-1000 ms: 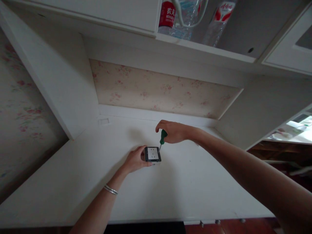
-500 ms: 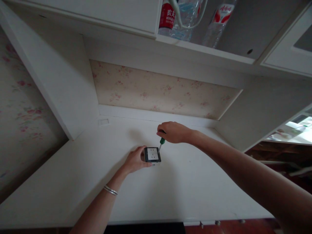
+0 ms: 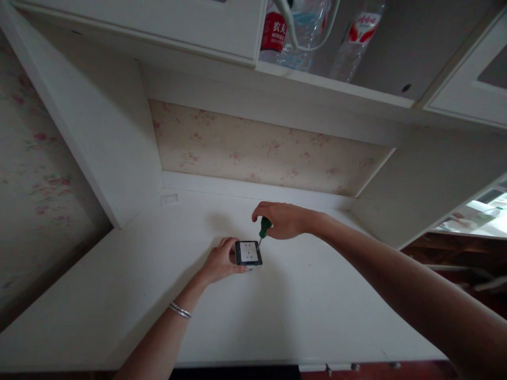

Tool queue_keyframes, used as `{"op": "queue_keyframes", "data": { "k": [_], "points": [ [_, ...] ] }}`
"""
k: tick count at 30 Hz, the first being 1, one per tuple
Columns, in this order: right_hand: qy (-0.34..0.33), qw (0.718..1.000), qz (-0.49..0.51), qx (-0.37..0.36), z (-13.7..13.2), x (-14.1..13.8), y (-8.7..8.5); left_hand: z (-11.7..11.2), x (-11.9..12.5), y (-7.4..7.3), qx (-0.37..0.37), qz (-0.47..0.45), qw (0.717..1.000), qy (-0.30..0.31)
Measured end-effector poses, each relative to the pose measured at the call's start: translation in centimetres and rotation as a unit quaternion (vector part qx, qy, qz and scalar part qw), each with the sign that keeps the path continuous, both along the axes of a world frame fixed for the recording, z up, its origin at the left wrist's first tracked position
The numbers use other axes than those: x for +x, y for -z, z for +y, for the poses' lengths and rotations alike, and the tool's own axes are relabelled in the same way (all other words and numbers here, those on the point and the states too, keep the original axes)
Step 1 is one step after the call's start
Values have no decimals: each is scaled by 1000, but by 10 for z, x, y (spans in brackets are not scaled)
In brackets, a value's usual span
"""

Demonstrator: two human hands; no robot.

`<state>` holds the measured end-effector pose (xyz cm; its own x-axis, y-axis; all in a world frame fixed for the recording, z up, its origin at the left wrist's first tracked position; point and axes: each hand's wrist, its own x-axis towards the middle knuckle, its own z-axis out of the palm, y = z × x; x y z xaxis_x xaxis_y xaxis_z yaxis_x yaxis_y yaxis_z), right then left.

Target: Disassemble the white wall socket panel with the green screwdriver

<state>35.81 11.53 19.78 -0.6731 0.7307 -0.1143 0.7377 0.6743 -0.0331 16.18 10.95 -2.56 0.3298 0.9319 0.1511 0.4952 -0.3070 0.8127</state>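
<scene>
A wall socket with a white face and a dark frame sits over the white desktop. My left hand grips it from the left, thumb along the near side and fingers at the far side. Above and to the right, my right hand has its fingers curled around the green handle of a screwdriver. The screwdriver slants down, its tip at the right edge of the socket's frame. The exact spot where the tip meets the frame is too small to make out.
White panels enclose the desktop at left and right. Overhead, an open shelf holds plastic bottles and a pale cable. Floral wallpaper covers the back. A small rectangular plate lies at the far left.
My right hand has shifted slightly down and its fingers have opened a little around the handle, showing more green. The screwdriver tip stays at the frame's right edge. My left hand holds still.
</scene>
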Motion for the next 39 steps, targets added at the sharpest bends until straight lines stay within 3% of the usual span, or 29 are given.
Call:
{"op": "queue_keyframes", "data": {
  "k": [5, 8, 11, 15, 20, 23, 25, 29, 32, 35, 39],
  "points": [
    [37, 999, 6, 1, -3, 8, -6, 2, 0, 6, 23, -1, 1000, -12],
    [87, 990, 107, 10, -6, 21, -5, 3, 1, 8, 25, -8, 999, -46],
    [157, 965, 209, 10, -7, 41, 10, 3, 0, 8, 9, -13, 998, -67],
    [264, 910, 318, -21, -7, 69, 56, 3, -1, 7, -10, -41, 997, -64],
    [370, 833, 412, -16, -16, 89, 142, 3, 0, 5, -6, -60, 996, -70],
    [391, 828, 402, -15, -31, 87, 184, 4, 1, 5, 1, -75, 994, -74],
    [376, 840, 391, -7, -42, 79, 200, 4, 2, 6, -3, -96, 992, -78],
    [317, 881, 351, 26, -60, 63, 209, 4, 3, 2, -40, -149, 985, -74],
    [298, 890, 341, 40, -64, 55, 208, 1, 4, -4, -51, -181, 980, -63],
    [291, 889, 350, 55, -61, 49, 209, -1, 4, -12, -53, -220, 973, -40],
    [303, 858, 399, 111, -52, 39, 206, -5, 4, -20, -80, -255, 963, -24]
  ]
}}
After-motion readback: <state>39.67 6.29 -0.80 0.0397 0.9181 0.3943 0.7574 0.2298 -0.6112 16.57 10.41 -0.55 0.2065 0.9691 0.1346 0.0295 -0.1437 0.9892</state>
